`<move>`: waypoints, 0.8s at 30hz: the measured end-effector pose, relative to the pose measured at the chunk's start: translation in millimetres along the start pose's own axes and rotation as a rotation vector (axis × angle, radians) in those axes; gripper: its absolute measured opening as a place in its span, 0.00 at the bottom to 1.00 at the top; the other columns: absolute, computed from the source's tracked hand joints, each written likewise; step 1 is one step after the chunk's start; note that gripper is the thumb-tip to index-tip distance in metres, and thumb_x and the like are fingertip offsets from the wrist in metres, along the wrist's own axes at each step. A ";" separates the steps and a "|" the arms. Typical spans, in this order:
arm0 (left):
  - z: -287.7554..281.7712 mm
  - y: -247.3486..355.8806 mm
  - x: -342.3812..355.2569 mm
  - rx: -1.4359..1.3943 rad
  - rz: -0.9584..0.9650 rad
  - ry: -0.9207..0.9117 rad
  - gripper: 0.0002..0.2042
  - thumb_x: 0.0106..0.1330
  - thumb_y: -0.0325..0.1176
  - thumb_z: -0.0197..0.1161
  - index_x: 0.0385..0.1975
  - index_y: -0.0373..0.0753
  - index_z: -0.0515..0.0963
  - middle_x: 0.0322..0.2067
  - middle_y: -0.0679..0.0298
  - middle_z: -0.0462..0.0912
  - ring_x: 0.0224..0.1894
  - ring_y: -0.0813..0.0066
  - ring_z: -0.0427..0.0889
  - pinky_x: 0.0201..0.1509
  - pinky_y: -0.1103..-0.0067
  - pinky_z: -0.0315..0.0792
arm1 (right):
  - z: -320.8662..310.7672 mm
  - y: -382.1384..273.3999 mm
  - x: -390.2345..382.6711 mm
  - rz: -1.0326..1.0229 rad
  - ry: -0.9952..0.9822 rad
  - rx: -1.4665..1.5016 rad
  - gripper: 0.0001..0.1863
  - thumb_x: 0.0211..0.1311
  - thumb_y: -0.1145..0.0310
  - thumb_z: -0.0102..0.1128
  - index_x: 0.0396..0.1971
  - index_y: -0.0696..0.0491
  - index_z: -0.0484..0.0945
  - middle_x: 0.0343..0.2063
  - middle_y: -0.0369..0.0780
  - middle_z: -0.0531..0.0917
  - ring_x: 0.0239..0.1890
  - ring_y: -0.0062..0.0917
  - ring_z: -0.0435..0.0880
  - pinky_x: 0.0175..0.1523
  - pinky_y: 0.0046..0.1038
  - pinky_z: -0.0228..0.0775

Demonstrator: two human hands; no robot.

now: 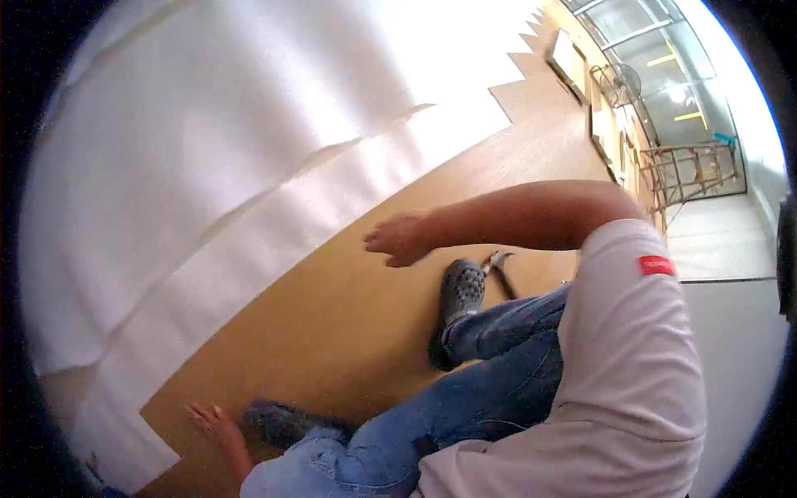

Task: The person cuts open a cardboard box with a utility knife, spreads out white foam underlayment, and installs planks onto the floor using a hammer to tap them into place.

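Note:
My left hand point(216, 423) is low on the left, fingers spread on or just over the tan wooden floor point(299, 307), beside the edge of a large white sheet point(191, 149). My right hand point(398, 241) reaches across the middle with its fingers apart and nothing visible in it, above the floor near the sheet’s edge. Whether it touches the floor I cannot tell. A hammer point(498, 274) with a dark handle lies beside my grey clog point(461, 290). My other shoe point(278, 423) is near my left hand.
The sheet’s far border is zigzag-cut. At upper right are pale boards point(566, 62), a standing fan point(614, 83) and a wooden rack-like frame point(689, 170) before a glazed wall point(664, 50). A white wall point(726, 349) runs along my right.

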State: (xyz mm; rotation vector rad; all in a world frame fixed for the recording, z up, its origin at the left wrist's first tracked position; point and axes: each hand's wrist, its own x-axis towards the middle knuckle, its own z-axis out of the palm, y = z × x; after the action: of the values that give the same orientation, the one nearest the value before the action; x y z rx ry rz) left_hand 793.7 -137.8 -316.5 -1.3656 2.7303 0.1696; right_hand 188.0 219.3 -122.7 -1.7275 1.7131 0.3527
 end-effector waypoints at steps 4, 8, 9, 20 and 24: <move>-5.2 -28.1 -30.2 -0.040 -0.004 -0.020 0.34 0.74 0.44 0.50 0.72 0.31 0.49 0.72 0.40 0.47 0.73 0.44 0.51 0.75 0.60 0.49 | 30.1 52.4 -115.1 0.196 -0.082 0.152 0.28 0.64 0.57 0.55 0.60 0.57 0.69 0.63 0.47 0.71 0.62 0.43 0.72 0.63 0.44 0.67; -0.7 -26.7 -10.7 -0.148 0.042 -0.050 0.35 0.73 0.46 0.53 0.72 0.31 0.49 0.70 0.37 0.50 0.72 0.43 0.54 0.74 0.61 0.51 | 82.3 113.8 -174.6 0.501 0.036 0.232 0.31 0.66 0.57 0.53 0.64 0.57 0.65 0.66 0.47 0.67 0.66 0.43 0.67 0.67 0.42 0.64; 0.7 -12.3 13.4 -0.149 0.059 -0.024 0.35 0.73 0.46 0.53 0.72 0.31 0.49 0.70 0.37 0.50 0.72 0.43 0.54 0.74 0.61 0.51 | 96.2 130.9 -184.1 0.514 0.065 0.229 0.31 0.66 0.57 0.53 0.64 0.57 0.65 0.66 0.47 0.67 0.66 0.43 0.67 0.67 0.42 0.64; -151.6 415.3 253.2 0.047 0.569 -0.200 0.28 0.68 0.34 0.60 0.67 0.35 0.64 0.65 0.48 0.66 0.68 0.49 0.62 0.73 0.64 0.55 | 228.6 182.0 -153.9 0.951 1.039 0.253 0.33 0.70 0.56 0.50 0.68 0.59 0.60 0.71 0.49 0.58 0.75 0.41 0.52 0.77 0.43 0.42; -111.4 565.4 280.4 -0.002 0.720 -0.022 0.31 0.68 0.35 0.59 0.70 0.36 0.59 0.71 0.49 0.57 0.72 0.51 0.55 0.75 0.64 0.51 | 239.9 198.8 -181.4 0.853 0.953 0.281 0.31 0.72 0.55 0.46 0.71 0.53 0.58 0.72 0.42 0.57 0.75 0.35 0.51 0.78 0.39 0.36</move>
State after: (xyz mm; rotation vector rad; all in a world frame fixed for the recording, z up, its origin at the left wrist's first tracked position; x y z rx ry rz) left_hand 170.3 -38.2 -206.3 -0.3173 3.0592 0.2235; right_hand 41.4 526.9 -240.6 -0.8778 2.9694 -0.4347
